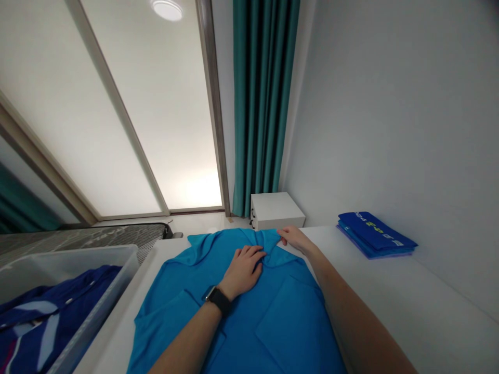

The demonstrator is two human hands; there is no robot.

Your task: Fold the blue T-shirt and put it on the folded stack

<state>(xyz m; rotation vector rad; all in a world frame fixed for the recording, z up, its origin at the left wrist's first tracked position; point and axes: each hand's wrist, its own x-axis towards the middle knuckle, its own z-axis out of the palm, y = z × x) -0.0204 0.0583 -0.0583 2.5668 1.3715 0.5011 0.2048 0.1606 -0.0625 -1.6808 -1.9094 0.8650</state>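
A bright blue polo shirt (pixel 237 311), its collar toward the far edge, lies spread on the white table with both sleeves folded inward. Palm down, my left hand (pixel 242 270) rests on the shirt just below the collar, fingers stretched out toward the neck opening. A dark smartwatch (pixel 218 299) is on that wrist. Farther right, my right hand (pixel 292 238) pinches the right tip of the collar (pixel 271 240) between thumb and fingers. The lower end of the shirt runs out of view at the bottom.
Along the wall on the right lies a stack of folded blue garments (pixel 376 236). A translucent bin (pixel 132 259) with dark blue clothing (pixel 74 296) stands left of the table (pixel 390 306). Beyond the far edge are a small white cabinet (pixel 276 206) and a teal curtain (pixel 263 114).
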